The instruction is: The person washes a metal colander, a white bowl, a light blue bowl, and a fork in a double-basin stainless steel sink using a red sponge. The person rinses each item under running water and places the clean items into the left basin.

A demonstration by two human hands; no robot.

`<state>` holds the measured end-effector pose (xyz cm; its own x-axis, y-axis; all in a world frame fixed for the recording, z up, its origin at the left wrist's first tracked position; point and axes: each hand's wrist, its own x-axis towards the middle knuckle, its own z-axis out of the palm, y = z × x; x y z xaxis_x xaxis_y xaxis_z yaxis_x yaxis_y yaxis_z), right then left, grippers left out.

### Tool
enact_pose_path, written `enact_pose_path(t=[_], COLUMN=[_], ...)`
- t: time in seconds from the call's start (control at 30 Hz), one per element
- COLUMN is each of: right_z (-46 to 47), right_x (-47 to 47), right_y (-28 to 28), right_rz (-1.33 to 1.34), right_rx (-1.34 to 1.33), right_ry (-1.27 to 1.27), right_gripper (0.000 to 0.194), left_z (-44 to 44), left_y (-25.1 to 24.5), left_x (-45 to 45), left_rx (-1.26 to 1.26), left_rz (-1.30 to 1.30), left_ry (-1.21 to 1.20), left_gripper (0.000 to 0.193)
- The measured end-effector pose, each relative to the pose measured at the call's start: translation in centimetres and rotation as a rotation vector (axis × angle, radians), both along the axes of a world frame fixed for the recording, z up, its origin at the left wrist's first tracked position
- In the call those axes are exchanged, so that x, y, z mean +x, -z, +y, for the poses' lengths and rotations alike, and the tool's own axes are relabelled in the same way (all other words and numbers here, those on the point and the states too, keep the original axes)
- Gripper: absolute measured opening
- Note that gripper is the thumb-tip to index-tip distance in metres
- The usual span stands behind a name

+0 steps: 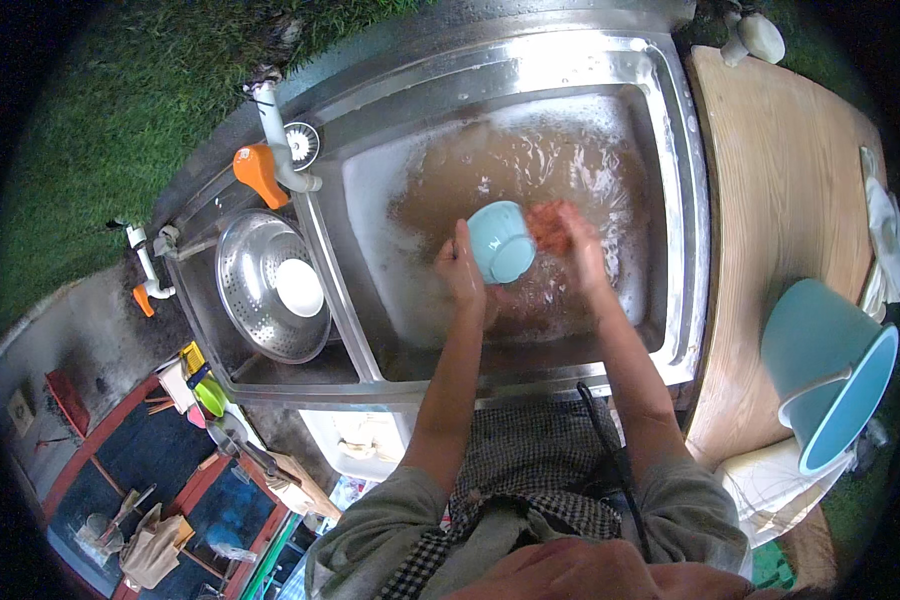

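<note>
My left hand (461, 271) grips a light blue bowl (502, 241) by its rim, over the large basin of a stainless-steel sink (364, 300). The bowl is tilted, its round base turned to the right and up. Just right of it, my right hand (586, 251) holds a blurred reddish-orange scrubber (549, 226), perhaps a mesh cloth. Whether the scrubber touches the bowl is not clear. Cloudy brown water (450, 172) with white foam along its edges fills the basin below both hands. Anything under the water is hidden.
In the smaller left basin, a perforated metal colander (251, 300) holds a white bowl (300, 288). A tap with an orange handle (257, 174) stands by the divider, near a sink strainer (301, 145). On the right, a wooden board (765, 187) adjoins the sink; a blue-green bucket (817, 337) lies tilted there.
</note>
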<state>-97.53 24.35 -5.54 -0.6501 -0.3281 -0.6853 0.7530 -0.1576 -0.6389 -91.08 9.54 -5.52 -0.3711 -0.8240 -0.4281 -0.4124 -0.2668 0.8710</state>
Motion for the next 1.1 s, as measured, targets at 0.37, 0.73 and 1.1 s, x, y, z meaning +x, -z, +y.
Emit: enact_pose_path(t=[0.37, 0.73, 1.1], right_z=[-4.8, -1.5, 0.9], right_x=[0.6, 0.7, -2.9], right_y=[-3.6, -2.6, 6.0], right_rz=[1.003, 0.726, 0.606], right_rx=[0.698, 0.49, 0.988], right_ry=[-0.436, -0.41, -0.343], right_gripper=[0.037, 0.035, 0.034], left_z=[1.8, 0.0, 0.1], left_y=[-3.6, -3.0, 1.5], left_x=[0.2, 0.6, 2.0], left_rx=[0.051, 0.247, 0.275], left_rz=[0.104, -0.227, -0.15], left_ry=[0.108, 0.181, 0.131], left_gripper=[0.044, 0.042, 0.047])
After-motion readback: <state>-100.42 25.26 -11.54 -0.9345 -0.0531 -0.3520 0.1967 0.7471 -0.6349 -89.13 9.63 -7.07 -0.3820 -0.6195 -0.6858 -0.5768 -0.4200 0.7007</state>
